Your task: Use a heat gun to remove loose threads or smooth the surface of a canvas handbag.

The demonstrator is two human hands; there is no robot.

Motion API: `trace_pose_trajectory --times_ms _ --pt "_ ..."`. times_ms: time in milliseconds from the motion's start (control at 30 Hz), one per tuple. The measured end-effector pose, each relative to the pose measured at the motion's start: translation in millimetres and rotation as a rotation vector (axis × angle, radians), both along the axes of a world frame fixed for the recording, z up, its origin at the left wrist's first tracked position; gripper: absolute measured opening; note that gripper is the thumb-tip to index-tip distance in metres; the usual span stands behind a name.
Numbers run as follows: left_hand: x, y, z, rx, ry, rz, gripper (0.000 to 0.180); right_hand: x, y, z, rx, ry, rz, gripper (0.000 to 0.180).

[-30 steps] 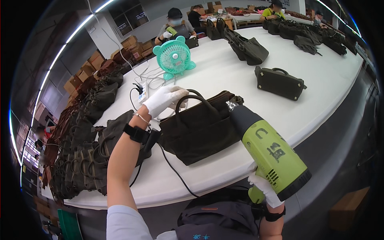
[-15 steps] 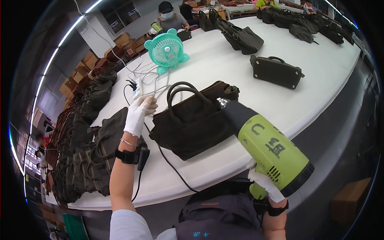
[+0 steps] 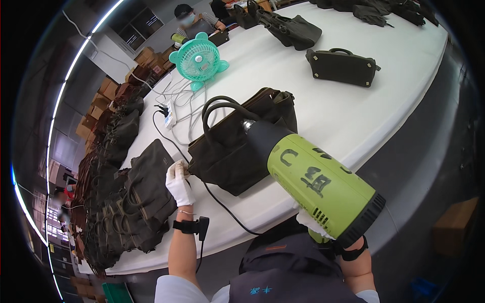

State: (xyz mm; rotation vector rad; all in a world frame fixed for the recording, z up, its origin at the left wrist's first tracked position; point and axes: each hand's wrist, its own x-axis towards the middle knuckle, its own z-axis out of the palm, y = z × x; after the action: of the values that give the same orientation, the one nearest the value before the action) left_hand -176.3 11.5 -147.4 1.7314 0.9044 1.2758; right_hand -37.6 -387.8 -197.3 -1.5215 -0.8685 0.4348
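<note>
A dark olive handbag (image 3: 237, 156) stands upright on the white table before me, its zipped top edge and two looped handles facing up. My left hand (image 3: 178, 184), in a white glove, is at the bag's lower left corner, fingers closed together on its edge. In my gloved right hand (image 3: 309, 223) is a green heat gun (image 3: 316, 177) with a black nose and metal nozzle. Its nozzle points at the upper front of the bag, near the base of the handles. The heat gun's body hides part of the bag's right side and most of my right hand.
A teal fan (image 3: 198, 59) stands beyond the bag, near a white power strip (image 3: 169, 115) with tangled cables. Several dark bags (image 3: 146, 187) lie piled at left. Another handbag (image 3: 342, 68) lies on its side at right. A co-worker (image 3: 189, 22) sits across the table (image 3: 389, 108).
My left hand has come down from above the bag's left side to its lower left corner. The heat gun has moved left, its nozzle now over the bag front. The view has shifted.
</note>
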Motion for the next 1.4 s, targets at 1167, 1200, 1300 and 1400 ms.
trace_pose_trajectory --times_ms 1167,1200,1300,1400 --pt "-30.0 -49.4 -69.4 -0.236 0.154 -0.006 0.025 34.4 -19.6 54.7 0.247 0.386 -0.085 0.034" --pt "-30.8 -49.3 -69.6 -0.235 0.15 -0.008 0.025 33.0 -22.3 52.7 0.317 0.466 -0.078 0.036" --pt "-29.2 -51.4 -67.5 -0.214 0.157 -0.013 0.024 30.0 -26.9 48.1 0.364 0.544 -0.102 0.042" --pt "-27.6 -53.6 -64.9 -0.195 0.172 -0.01 0.023 31.9 -29.1 49.6 0.321 0.512 -0.1 0.044"
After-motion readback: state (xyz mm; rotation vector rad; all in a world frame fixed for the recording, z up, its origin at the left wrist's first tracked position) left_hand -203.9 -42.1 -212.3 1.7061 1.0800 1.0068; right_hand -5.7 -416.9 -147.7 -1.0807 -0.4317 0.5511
